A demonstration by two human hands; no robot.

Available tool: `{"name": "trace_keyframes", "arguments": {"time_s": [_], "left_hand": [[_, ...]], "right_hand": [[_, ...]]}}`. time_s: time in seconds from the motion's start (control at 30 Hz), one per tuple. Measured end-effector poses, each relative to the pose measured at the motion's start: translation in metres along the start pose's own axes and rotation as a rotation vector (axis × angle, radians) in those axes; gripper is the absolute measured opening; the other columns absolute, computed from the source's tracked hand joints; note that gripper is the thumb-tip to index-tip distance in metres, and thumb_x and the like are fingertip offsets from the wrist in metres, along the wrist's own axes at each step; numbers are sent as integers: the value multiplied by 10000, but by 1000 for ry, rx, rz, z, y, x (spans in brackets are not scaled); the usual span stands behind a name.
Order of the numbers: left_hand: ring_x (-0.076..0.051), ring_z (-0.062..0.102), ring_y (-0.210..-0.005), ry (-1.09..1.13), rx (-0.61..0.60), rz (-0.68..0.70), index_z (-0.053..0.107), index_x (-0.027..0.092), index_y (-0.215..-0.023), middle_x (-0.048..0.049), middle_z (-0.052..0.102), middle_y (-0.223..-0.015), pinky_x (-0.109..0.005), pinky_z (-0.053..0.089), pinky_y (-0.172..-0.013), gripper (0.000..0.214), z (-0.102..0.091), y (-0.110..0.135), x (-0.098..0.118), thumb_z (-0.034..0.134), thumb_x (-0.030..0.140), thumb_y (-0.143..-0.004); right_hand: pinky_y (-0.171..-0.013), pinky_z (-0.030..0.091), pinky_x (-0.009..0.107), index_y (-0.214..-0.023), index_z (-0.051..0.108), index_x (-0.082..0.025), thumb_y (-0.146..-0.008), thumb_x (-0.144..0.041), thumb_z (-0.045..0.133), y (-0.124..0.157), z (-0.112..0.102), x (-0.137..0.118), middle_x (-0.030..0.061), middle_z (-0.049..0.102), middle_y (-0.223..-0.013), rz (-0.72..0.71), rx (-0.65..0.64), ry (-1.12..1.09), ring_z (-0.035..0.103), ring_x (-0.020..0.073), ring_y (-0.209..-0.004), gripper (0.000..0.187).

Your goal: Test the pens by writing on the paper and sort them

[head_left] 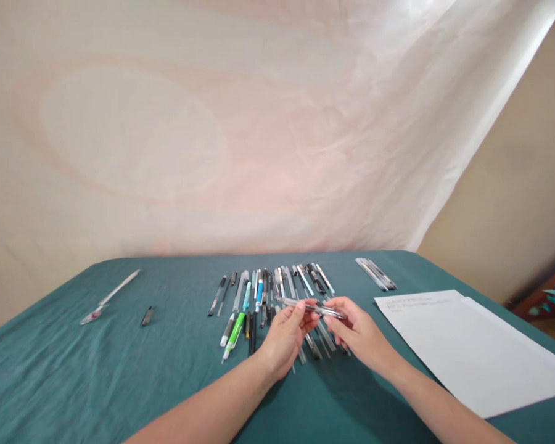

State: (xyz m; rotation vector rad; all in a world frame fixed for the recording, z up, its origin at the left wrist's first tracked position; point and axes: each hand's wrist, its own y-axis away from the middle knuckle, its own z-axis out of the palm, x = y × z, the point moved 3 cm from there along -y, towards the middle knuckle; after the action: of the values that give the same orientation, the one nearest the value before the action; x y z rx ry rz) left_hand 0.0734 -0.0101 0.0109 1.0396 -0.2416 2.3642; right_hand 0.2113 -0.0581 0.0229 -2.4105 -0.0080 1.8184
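A clear pen lies nearly level between my two hands, above a spread of pens. My left hand pinches its middle, with the thumb on top. At the pen's right end the fingers of my right hand are closed round it. Under and behind my hands, several pens lie side by side in two rough rows, among them a green pen, a blue and white pen and a turquoise pen. My hands hide part of the nearer row.
White paper sheets lie at the right on the green tablecloth. Behind them is a small group of clear pens. To the left are a dark pen cap and a long pale pen with clear wrapping at its near end.
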Motion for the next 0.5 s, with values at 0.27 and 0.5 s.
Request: {"name": "trace_keyframes", "arguments": {"time_s": [0.27,0.5], "left_hand": [[-107,575,-733,-12,48,29,557,168,-1069,-50,614,-893,-248,443,-720,372,2,3,8,637,298,-730],[-81,554,-623,0,276,163,596,125,-864,-29,597,-773,-206,463,-596,300,-17,-6,17,624,385,-718]], "right_hand": [[-435,393,204,-962,473,-197,-820,-451,465,0,-1,0,-17,531,-647,-36,48,-2,490,97,-486,291],[-417,380,200,-971,458,-185,-813,-456,470,-2,-5,2,-16,529,-651,-43,125,-21,478,90,-464,314]]}}
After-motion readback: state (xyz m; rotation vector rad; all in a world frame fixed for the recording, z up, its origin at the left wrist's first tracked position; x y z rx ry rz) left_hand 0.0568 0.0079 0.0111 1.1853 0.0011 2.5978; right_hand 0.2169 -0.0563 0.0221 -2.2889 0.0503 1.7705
